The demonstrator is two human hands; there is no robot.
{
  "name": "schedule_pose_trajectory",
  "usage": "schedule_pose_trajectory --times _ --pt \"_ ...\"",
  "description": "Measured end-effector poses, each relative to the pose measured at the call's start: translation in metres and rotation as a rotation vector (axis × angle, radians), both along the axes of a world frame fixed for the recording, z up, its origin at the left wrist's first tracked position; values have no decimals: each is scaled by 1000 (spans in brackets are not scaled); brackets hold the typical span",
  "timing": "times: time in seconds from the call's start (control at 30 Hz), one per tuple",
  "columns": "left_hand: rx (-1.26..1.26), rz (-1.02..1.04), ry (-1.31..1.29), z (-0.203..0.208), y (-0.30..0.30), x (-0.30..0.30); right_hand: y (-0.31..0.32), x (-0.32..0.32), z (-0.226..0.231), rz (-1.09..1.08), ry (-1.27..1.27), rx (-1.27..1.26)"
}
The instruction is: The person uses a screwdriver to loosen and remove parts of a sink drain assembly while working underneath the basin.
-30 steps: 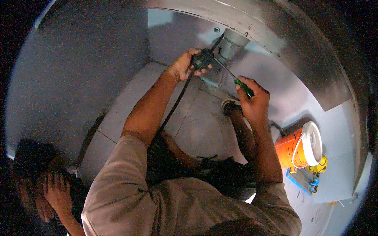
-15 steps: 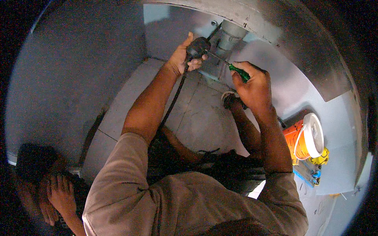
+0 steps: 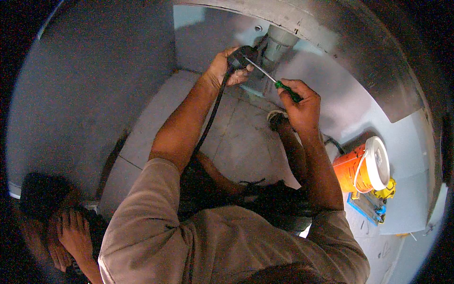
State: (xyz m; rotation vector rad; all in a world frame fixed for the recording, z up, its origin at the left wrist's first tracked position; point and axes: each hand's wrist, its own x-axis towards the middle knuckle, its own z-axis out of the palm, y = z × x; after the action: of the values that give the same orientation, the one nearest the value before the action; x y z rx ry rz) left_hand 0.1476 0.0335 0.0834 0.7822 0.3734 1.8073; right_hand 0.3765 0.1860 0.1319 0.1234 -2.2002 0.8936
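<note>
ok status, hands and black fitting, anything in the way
Left hand gripping black fitting. Right hand holding screwdriver, tip at fitting. Nothing seen blocking screwdriver.

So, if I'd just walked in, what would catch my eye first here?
Probably the bright orange bucket with its white lid, over on the right. Then the green-handled screwdriver in the right hand, above the middle, its tip at the black cabled housing that the left hand holds.
</note>
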Motion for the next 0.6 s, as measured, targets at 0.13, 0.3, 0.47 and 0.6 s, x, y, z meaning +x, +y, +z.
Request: schedule_pose_trajectory --times 0.13,0.3,0.47,0.6 --pt "56 2 4 -1 4 3 8 -5 -1 -2 -82 -36" --pt "34 42 -25 -3 2 5 -4 1 -3 124 -320 -696" --pt "-69 182 73 6 -2 12 6 4 3 324 -560 -1105" --pt "-81 124 137 7 -6 10 6 -6 -16 -48 224 481"
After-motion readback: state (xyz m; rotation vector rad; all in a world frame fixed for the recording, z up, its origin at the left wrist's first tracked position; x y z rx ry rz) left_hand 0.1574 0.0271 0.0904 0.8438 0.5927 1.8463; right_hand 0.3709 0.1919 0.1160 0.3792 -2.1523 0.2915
